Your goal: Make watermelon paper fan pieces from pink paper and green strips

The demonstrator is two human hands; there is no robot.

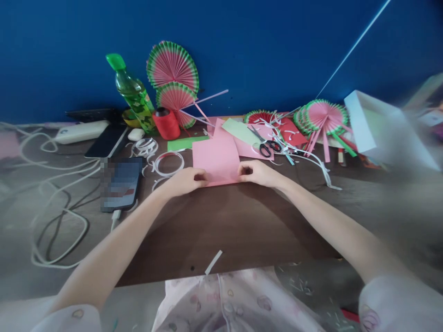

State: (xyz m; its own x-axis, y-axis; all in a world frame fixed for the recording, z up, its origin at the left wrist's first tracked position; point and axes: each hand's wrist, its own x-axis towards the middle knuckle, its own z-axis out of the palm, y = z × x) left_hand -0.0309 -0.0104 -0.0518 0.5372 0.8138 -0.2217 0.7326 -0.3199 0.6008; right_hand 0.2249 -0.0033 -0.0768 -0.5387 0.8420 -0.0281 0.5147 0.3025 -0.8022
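A sheet of pink paper [216, 159] lies on the brown table, its near edge curled up a little. My left hand [187, 180] pinches the sheet's near left corner between thumb and fingers. At the near right corner, my right hand [258, 174] holds the same paper in a similar pinch. Just beyond the sheet are more pink paper, a pale green piece [242, 130] and black-handled scissors [266, 144]. A brighter green paper [185, 143] sticks out behind its left side.
Pleated paper fans [173, 64] lean on the blue wall near a green bottle [133, 94] and red thread spool [166, 123]. A phone [121, 184], cables and tape rolls [168, 163] lie left. More fans [321, 117] and a white box [374, 124] stand right.
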